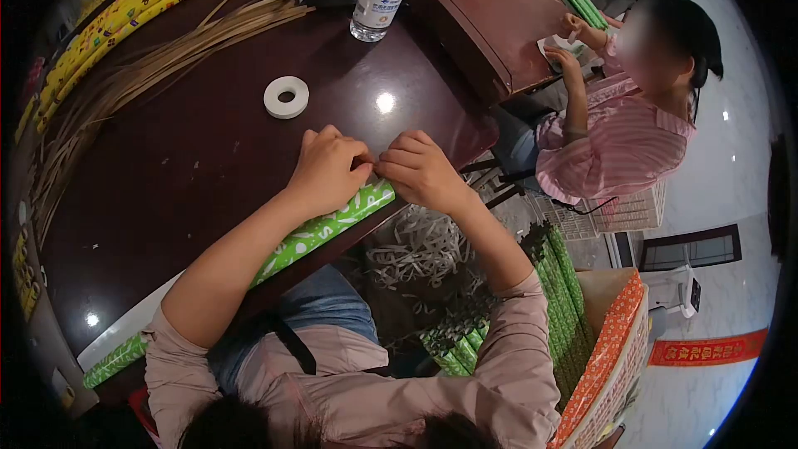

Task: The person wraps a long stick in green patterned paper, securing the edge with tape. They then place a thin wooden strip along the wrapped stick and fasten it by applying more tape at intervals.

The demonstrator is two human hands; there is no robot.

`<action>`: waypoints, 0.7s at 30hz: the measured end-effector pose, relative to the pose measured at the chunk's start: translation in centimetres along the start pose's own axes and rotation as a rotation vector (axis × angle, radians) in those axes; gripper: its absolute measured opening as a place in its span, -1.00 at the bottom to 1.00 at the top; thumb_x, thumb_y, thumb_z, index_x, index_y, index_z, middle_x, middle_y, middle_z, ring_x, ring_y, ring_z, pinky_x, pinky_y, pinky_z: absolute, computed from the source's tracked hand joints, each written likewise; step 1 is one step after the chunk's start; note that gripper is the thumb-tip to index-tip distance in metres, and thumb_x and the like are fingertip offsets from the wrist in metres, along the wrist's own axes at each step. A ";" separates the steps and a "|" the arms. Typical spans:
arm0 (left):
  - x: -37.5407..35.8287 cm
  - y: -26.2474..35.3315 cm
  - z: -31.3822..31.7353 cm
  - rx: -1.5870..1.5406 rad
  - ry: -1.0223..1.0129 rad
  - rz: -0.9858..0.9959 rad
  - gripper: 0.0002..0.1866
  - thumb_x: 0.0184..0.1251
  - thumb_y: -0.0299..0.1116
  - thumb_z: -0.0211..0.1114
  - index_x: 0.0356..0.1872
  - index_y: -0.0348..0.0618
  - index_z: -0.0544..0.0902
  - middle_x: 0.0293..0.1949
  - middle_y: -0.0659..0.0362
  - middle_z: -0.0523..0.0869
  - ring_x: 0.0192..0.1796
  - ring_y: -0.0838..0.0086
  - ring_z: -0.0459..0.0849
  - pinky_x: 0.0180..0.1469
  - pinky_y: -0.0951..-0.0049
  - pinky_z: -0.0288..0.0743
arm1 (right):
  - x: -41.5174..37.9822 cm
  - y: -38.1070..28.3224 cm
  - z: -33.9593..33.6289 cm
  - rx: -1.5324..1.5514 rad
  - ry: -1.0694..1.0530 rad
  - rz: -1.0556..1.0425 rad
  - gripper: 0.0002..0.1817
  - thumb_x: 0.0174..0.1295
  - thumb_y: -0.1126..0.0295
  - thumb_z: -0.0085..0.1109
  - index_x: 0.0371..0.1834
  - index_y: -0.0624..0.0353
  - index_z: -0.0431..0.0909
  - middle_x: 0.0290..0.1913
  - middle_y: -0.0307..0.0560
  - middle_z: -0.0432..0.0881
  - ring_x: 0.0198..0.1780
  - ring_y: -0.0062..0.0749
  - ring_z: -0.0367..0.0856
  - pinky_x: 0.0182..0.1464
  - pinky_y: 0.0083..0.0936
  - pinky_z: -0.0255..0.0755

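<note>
- Green patterned roll (341,220): along near edge of table (208,166), running under left forearm.
- Left hand (332,170): fingers curled, at roll's right end; grip hidden (can't tell how closed).
- Right hand (424,170): just beside left, fingers bent over same end; closure and hold unclear too.
- White tape ring (273,104): flat, beyond left hand.
- Bottle (381,2): upright, farther back.

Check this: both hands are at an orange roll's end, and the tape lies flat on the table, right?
Not orange: the head view shows a green roll. Left hand and right hand are at its end, and the tape lies flat on the table.
</note>
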State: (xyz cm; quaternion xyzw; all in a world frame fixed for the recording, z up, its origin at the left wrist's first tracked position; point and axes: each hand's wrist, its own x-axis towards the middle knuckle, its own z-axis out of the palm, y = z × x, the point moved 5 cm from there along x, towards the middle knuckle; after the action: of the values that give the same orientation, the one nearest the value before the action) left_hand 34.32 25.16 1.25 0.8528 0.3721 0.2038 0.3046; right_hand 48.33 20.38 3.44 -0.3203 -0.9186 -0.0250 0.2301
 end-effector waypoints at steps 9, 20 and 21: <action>0.3 -0.6 0.1 -0.053 0.015 -0.032 -0.91 0.21 -0.30 0.38 -0.34 -0.02 0.79 -0.29 0.23 0.77 -0.06 0.38 0.52 0.12 0.32 0.23 | -3.4 3.2 -0.5 0.215 0.233 0.347 -0.79 0.05 0.61 0.33 -0.25 0.20 0.55 -0.21 -0.10 0.58 -0.15 -0.19 0.54 -0.05 -0.34 0.43; -0.2 0.8 -0.7 0.058 0.156 0.110 -0.87 0.14 -0.20 0.39 -0.38 0.03 0.78 -0.37 0.26 0.75 -0.11 0.33 0.55 0.04 0.29 0.23 | 2.9 9.1 1.6 0.274 0.285 0.429 -0.73 0.18 0.54 0.28 -0.10 0.29 0.44 0.04 0.09 0.45 -0.09 -0.08 0.57 -0.04 -0.35 0.51; -0.2 0.7 -0.5 0.089 0.139 0.126 -0.85 0.13 -0.23 0.41 -0.30 0.02 0.77 -0.36 0.28 0.74 -0.10 0.35 0.54 0.05 0.29 0.24 | 3.0 9.5 1.9 0.235 0.275 0.436 -0.71 0.16 0.53 0.28 -0.09 0.30 0.43 0.04 0.11 0.44 -0.06 -0.04 0.55 -0.01 -0.33 0.49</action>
State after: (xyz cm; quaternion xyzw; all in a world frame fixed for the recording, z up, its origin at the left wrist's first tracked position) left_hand 34.25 24.89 2.09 0.8708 0.3468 0.2647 0.2265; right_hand 51.14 30.00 2.08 -0.4752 -0.7848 0.0886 0.3879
